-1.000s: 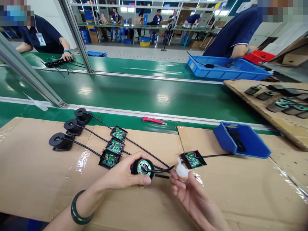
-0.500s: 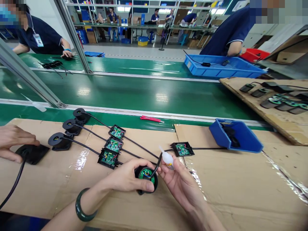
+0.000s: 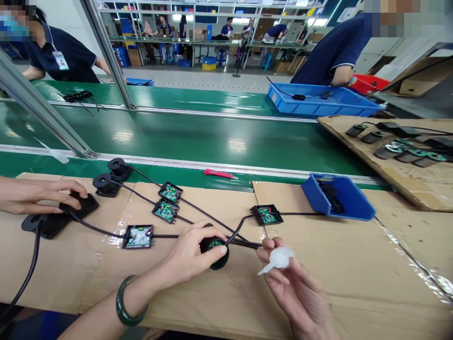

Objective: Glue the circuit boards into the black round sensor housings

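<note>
My left hand, with a dark green bangle at the wrist, grips a round black housing with a green circuit board inside. From it a black cable runs to an open black box with a circuit board. In my right hand is a small white squeeze bottle, its thin nozzle pointing down to the left. Two similar open boxes lie beyond my left hand, cabled to round black housings. Another box lies nearer, left of my hand.
Another person's hand rests on a black housing at left. A red cutter lies by the rail. A blue bin with black parts stands right, near a cardboard sheet carrying housings. A metal post rises at left.
My right hand has moved right and toward me; the bottle's nozzle has swung from up to down-left. The other person's hand has shifted one cabled housing and its box nearer.
</note>
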`<state>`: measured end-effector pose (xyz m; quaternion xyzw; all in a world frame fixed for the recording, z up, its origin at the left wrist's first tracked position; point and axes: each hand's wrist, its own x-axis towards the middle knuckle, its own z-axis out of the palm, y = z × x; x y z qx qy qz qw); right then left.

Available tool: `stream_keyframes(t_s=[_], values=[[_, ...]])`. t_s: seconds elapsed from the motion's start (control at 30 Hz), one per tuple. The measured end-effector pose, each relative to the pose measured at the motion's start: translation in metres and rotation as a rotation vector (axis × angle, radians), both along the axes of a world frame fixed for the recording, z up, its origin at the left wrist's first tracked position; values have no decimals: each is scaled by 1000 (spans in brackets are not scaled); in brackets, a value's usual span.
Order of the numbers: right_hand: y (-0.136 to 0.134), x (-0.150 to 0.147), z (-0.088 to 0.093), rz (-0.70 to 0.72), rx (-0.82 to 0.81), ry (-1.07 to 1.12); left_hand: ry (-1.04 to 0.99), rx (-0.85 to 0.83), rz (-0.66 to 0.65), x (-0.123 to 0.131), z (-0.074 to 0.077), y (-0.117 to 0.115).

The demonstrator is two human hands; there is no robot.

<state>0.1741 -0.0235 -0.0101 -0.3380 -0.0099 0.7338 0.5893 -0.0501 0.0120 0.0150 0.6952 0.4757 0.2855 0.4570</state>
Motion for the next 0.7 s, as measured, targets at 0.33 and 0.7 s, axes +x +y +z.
stream_keyframes(t_s=[0.33, 0.7], values=[[-8, -3, -2, -54, -100, -305, 96, 85, 26, 2, 2, -1], [-11, -21, 6, -112, 233, -683, 134, 92, 33, 2, 3, -1]])
